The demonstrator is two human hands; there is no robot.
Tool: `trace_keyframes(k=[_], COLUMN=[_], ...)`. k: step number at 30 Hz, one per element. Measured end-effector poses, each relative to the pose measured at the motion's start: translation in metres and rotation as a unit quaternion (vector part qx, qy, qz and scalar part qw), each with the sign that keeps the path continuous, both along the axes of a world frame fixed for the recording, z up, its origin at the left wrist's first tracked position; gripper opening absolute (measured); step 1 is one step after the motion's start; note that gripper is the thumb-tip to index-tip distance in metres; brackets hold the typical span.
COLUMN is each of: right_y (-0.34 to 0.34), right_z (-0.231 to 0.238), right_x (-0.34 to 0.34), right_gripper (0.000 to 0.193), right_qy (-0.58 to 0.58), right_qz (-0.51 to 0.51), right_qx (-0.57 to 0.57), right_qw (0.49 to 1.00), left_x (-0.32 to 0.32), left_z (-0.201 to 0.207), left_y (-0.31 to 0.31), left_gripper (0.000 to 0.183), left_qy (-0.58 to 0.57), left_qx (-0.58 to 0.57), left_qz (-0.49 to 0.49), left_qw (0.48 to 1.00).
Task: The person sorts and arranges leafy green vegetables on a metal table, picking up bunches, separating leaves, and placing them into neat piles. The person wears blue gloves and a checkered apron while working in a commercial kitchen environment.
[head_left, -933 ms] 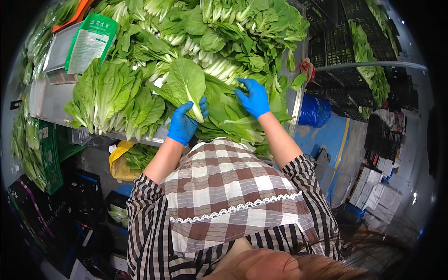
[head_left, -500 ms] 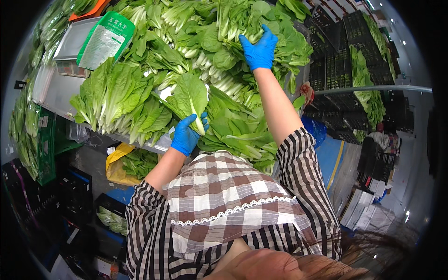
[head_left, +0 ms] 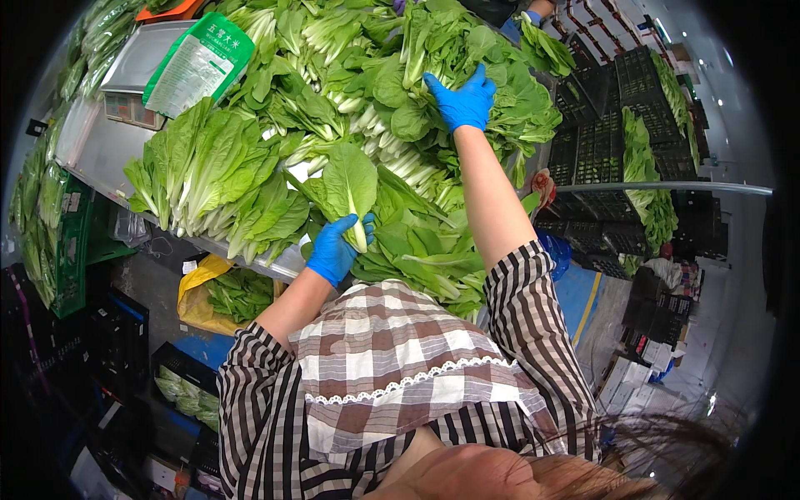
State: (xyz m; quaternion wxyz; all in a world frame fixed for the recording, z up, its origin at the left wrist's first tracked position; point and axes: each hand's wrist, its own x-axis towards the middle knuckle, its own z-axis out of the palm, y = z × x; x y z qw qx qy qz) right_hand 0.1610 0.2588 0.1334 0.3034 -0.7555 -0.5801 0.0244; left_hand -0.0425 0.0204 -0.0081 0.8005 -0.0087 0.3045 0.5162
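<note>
My left hand (head_left: 335,250), in a blue glove, is closed around the pale stem of a leafy green (head_left: 350,187), whose broad leaf points away from me. Farther out and to the right, my gloved right hand (head_left: 463,102) rests on the big heap of leafy greens (head_left: 387,137), thumb and fingers spread apart. Its fingertips are partly lost among the leaves. A bunch of larger, lighter leafy greens (head_left: 204,171) lies to the left, stems toward me. More loose leaves (head_left: 425,242) lie just right of my left hand.
A green and white bag (head_left: 198,67) lies by a grey metal surface (head_left: 92,137) at far left. Below stands a yellow bag (head_left: 196,296) of greens. Stacked black crates (head_left: 600,142) and a metal rail (head_left: 667,188) are on the right. Another person's gloved hand (head_left: 515,27) shows at the top.
The view has shifted slightly, and another person's hand has come in at the top right. My left hand keeps its hold on the leafy green; my right hand stays over the heap.
</note>
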Motion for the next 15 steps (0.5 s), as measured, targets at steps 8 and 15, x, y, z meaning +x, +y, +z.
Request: trace_keyframes(k=[8, 15], right_y=[0.008, 0.012], right_z=[-0.012, -0.012], right_x=[-0.012, -0.005], right_gripper=[0.114, 0.106], right_qy=[-0.030, 0.016], right_qz=[-0.034, -0.054], right_qx=[0.017, 0.023], right_qw=[0.999, 0.998], left_x=[0.002, 0.002], left_z=[0.009, 0.008], left_y=[-0.004, -0.006], left_gripper=[0.037, 0.035], left_qy=[0.024, 0.026], left_qx=[-0.005, -0.016], left_qz=[0.011, 0.033], left_qw=[1.000, 0.999])
